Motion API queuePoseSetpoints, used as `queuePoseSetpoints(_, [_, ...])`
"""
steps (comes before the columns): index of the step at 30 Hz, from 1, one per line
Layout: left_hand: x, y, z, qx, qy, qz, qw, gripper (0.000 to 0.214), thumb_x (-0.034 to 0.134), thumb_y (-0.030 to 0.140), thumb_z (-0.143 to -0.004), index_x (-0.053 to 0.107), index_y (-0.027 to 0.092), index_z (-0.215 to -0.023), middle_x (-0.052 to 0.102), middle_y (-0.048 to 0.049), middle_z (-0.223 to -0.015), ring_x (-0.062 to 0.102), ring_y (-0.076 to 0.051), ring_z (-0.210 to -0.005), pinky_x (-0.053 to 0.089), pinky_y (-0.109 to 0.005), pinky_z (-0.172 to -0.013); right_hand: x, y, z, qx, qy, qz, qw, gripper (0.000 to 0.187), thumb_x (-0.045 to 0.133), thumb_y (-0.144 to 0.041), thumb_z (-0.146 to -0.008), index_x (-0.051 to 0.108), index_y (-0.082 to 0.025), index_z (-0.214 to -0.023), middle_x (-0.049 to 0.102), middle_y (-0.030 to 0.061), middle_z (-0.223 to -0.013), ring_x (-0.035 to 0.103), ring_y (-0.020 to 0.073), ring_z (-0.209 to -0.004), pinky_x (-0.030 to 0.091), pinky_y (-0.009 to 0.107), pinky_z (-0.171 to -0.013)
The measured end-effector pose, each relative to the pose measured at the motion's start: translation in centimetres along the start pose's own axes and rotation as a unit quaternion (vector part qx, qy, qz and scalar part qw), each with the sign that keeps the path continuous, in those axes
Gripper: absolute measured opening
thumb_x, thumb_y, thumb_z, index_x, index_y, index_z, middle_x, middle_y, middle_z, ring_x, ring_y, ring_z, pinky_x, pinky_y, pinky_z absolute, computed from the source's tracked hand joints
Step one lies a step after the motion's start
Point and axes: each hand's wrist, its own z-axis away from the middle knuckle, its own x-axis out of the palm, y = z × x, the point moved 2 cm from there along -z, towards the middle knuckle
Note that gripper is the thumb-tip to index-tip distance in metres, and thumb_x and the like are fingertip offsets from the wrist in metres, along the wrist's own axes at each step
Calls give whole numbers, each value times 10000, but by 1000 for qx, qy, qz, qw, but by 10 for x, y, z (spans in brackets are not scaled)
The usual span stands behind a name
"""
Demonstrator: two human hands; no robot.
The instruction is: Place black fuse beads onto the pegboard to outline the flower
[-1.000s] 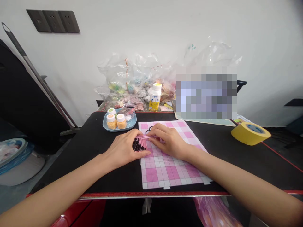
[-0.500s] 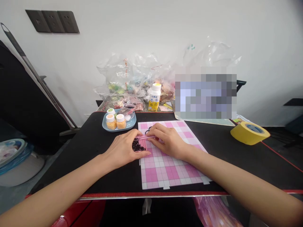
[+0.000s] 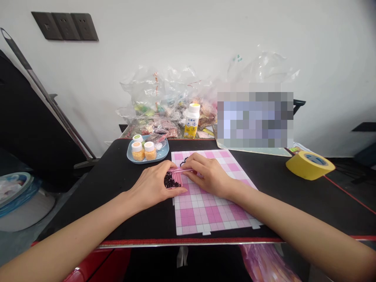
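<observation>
A pink-and-white checked pegboard point(image 3: 211, 203) lies on the black table point(image 3: 117, 184). My left hand point(image 3: 151, 186) is curled around a small pink tray of black beads point(image 3: 172, 180) at the board's left edge. My right hand point(image 3: 207, 174) rests on the board with its fingers pinched on a thin pink tool point(image 3: 182, 170) that points into the tray. A short row of black beads point(image 3: 184, 160) sits on the board just beyond my right fingers.
A blue dish point(image 3: 163, 154) with three small jars of orange beads stands behind my left hand. Clear plastic bags point(image 3: 164, 102) and a yellow-white bottle point(image 3: 192, 120) are at the back. A yellow tape roll point(image 3: 310, 164) lies at the right.
</observation>
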Motion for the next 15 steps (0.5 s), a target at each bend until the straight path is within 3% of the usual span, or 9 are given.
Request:
queuePoseSetpoints(8, [-1, 1, 0, 0, -1, -2, 1000, 519, 617, 614, -723, 519, 215, -1040, 644, -46, -1007, 622, -247, -889, 478, -387, -793, -2, 0, -1, -5, -1, 6, 1000, 157, 441, -219, -932, 590, -173, -956, 604, 63, -909, 586, 141, -789, 466, 246, -623])
queuePoseSetpoints(15, [2, -3, 0, -2, 13, -1, 1000, 551, 622, 637, -704, 517, 216, -1043, 639, -49, -1026, 615, -258, -914, 478, -395, -794, -8, 6, -1, 15, 39, -23, 999, 127, 492, -242, -911, 596, -176, -943, 605, 58, -894, 573, 127, -714, 465, 249, -601])
